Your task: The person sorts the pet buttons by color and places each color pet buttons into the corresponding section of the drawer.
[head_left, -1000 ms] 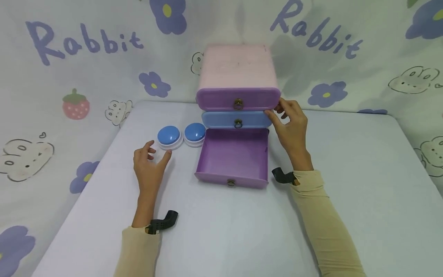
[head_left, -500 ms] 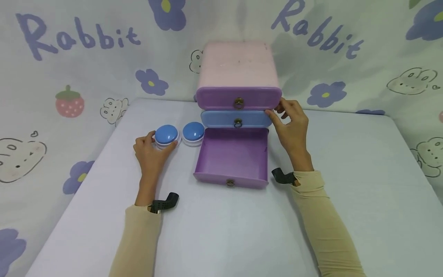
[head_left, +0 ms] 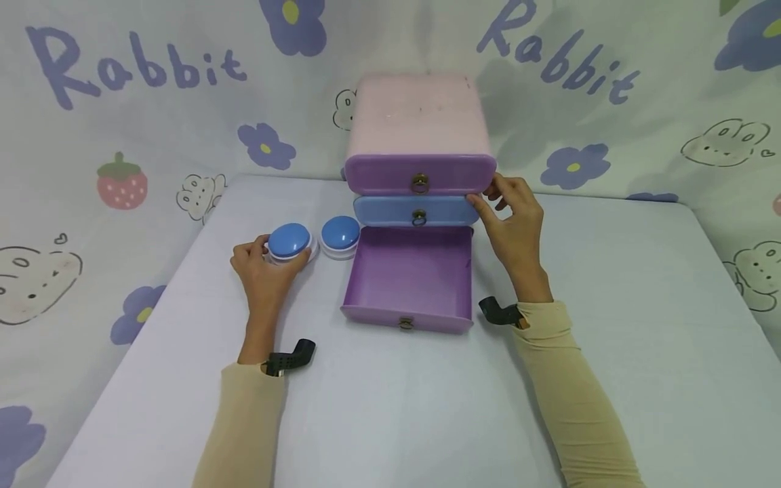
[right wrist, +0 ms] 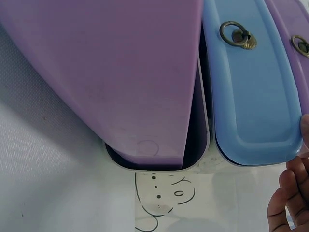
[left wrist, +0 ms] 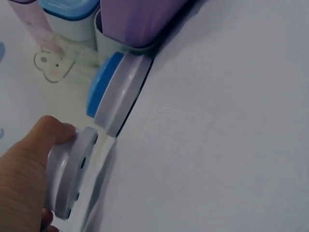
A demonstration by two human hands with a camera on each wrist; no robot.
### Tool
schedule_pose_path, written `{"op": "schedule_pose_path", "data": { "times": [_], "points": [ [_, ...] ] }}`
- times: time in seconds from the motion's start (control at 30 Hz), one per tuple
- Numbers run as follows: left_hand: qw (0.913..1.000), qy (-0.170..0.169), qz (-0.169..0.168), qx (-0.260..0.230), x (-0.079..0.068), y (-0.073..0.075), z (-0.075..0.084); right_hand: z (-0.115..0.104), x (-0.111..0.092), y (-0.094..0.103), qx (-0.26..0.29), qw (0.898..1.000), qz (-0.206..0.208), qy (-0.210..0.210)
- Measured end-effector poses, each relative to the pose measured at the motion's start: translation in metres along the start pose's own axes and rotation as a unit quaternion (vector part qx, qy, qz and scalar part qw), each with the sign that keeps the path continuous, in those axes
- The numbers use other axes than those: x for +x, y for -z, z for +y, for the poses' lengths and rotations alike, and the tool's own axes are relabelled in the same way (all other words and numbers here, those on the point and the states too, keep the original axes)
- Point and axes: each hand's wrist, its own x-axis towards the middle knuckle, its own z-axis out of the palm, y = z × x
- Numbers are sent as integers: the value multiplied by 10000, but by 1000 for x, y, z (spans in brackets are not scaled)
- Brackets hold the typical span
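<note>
My left hand (head_left: 264, 272) grips a round push button (head_left: 289, 240) with a blue dome and white base, thumb on one side and fingers on the other. In the left wrist view this button (left wrist: 70, 169) is tilted, its underside edge showing small dark feet. A matching push button (head_left: 339, 233) stands to its right. My right hand (head_left: 514, 220) holds the right edge of a pink drawer cabinet (head_left: 421, 115), thumb at the corner of the blue middle drawer (head_left: 384, 211). Below, the purple bottom drawer (head_left: 410, 268) is pulled out with nothing inside.
The purple top drawer (head_left: 381, 175) and the blue one are closed, each with a brass ring pull. A white-clothed table (head_left: 390, 400) lies beneath, and a printed cloth (head_left: 183, 135) hangs behind. Each wrist wears a black camera mount (head_left: 293, 356).
My left hand has moved up to the left push button, closed its fingers and thumb on it, and shifted it slightly left. My right hand stays at the cabinet's edge.
</note>
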Motion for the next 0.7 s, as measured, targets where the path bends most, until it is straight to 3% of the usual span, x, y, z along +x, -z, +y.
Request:
{"op": "schedule_pose_path", "data": {
  "times": [0.47, 0.7],
  "points": [
    [9994, 12, 12, -336, -17, 10, 12, 0, 0, 1, -14, 9999, -62, 86],
    [9987, -236, -16, -453, -28, 11, 20, 0, -1, 0, 147, 9999, 57, -16]
  ]
}}
